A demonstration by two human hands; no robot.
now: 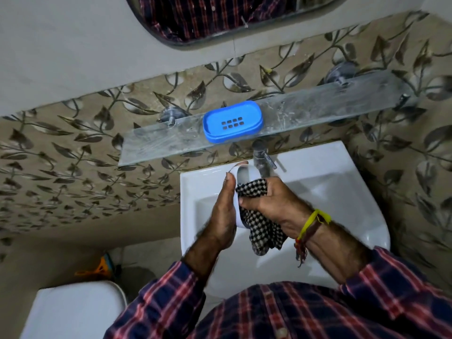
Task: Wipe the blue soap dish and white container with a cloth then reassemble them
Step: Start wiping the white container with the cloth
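Note:
The blue soap dish point(232, 121), an oval tray with drain slots, rests on the glass shelf point(318, 104) above the sink. My left hand point(223, 211) holds the white container point(247, 173) on its side over the basin, open side facing right. My right hand point(269, 201) grips a black-and-white checked cloth point(259, 226) and presses it into the container's inside. The cloth's loose end hangs down below the hands. Much of the container is hidden by my fingers and the cloth.
A white sink point(342, 187) with a metal tap point(260, 157) lies under the hands. Leaf-patterned tiles cover the wall, with a mirror point(220, 18) above. A white toilet tank lid point(75, 311) stands at lower left, an orange item point(97, 267) behind it.

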